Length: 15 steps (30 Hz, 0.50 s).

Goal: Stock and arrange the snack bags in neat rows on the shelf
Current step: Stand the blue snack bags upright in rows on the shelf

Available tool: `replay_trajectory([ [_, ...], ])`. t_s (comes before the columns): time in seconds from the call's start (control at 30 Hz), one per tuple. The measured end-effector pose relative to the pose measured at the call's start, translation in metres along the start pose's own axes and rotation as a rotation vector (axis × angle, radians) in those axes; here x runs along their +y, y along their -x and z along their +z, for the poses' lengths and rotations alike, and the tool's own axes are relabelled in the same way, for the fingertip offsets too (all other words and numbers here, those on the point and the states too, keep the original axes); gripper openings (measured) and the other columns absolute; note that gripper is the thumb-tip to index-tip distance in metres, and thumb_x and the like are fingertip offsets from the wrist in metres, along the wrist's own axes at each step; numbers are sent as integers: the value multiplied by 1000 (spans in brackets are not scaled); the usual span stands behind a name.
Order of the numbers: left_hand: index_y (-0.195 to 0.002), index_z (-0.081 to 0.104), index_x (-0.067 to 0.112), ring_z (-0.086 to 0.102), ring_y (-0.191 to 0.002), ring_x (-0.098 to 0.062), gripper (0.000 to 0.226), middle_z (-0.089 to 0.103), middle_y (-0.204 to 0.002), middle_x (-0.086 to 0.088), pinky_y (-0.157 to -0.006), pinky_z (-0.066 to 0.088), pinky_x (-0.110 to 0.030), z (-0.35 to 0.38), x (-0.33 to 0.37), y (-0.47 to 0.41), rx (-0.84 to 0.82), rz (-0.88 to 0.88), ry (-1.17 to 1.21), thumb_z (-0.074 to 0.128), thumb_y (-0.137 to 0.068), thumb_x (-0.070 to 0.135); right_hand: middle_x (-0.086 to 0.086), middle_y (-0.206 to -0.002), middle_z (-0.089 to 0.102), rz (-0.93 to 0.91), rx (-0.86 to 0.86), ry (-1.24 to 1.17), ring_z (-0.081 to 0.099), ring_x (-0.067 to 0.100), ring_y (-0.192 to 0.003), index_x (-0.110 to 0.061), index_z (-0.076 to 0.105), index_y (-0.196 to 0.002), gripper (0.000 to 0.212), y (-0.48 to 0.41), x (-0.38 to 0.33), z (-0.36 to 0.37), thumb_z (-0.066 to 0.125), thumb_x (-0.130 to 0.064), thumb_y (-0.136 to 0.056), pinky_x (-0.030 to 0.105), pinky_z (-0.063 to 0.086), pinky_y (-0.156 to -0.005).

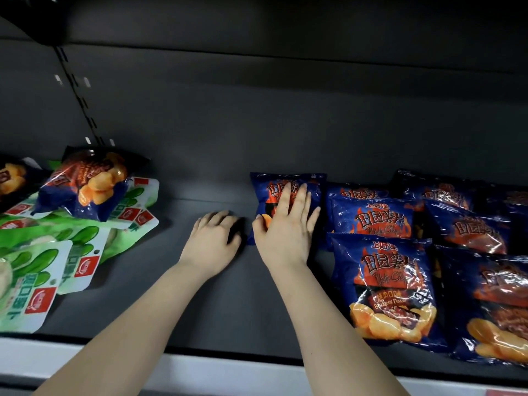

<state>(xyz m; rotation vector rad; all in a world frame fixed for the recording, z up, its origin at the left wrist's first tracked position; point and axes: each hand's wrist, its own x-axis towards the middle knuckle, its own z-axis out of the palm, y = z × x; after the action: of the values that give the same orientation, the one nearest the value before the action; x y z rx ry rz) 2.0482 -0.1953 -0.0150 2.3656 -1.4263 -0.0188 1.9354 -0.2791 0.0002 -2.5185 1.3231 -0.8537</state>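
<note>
A blue barbecue chip bag (313,182) stands at the back of the dark shelf (217,295), left of the rows. My right hand (285,224) lies flat on its front, fingers straight. My left hand (214,238) rests on the shelf just left of that bag, fingers curled downward and holding nothing. Right of the bag, blue chip bags lie in overlapping rows; the nearest one (385,287) reaches the shelf's front. A second row (480,232) runs further right.
At the left lies a loose pile of green snack bags (43,270) with a blue chip bag (88,187) tipped on top. Another blue bag (11,178) peeks in at the left edge. A pale shelf lip (200,372) runs along the front.
</note>
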Motion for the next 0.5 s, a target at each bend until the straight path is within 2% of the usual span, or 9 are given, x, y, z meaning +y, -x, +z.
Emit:
replay_trajectory([
  [0.07, -137, 44, 21, 30, -137, -23, 44, 40, -146, -1, -116, 18, -38, 0, 1, 1, 12, -1, -3, 42, -94, 27, 17, -158, 11, -54, 56, 15, 9, 33, -146, -7, 17, -151, 79, 0, -3, -1, 54, -36, -88, 49, -2, -116],
  [0.13, -136, 45, 20, 31, -136, -23, 42, 42, -145, -1, -115, 19, -38, -1, 1, 2, 20, 5, -10, 42, -94, 28, 17, -155, 24, -107, 121, 36, 21, 34, -143, -6, 29, -147, 76, 2, -5, 0, 58, -34, -83, 52, 9, -115],
  [0.23, -135, 46, 20, 32, -136, -23, 41, 43, -144, -1, -115, 19, -37, 0, 1, 2, 24, 11, -5, 42, -95, 29, 17, -151, 33, -138, 155, 64, 30, 34, -140, -6, 39, -142, 72, 6, -10, 2, 53, -37, -78, 55, 17, -113],
  [0.37, -132, 47, 17, 36, -133, -26, 41, 47, -140, -4, -113, 23, -40, 0, -1, 1, 9, 16, 3, 37, -97, 34, 17, -148, 38, -152, 167, 107, 34, 34, -138, -7, 44, -140, 69, 11, -18, 3, 39, -41, -80, 52, 23, -112],
  [0.5, -131, 48, 18, 36, -132, -26, 39, 47, -140, -3, -113, 22, -38, -1, 0, 1, 12, 19, 21, 38, -97, 33, 20, -153, 28, -106, 48, 111, 22, 41, -142, -8, 31, -147, 75, 12, -13, 13, 56, -41, -85, 50, 16, -115],
])
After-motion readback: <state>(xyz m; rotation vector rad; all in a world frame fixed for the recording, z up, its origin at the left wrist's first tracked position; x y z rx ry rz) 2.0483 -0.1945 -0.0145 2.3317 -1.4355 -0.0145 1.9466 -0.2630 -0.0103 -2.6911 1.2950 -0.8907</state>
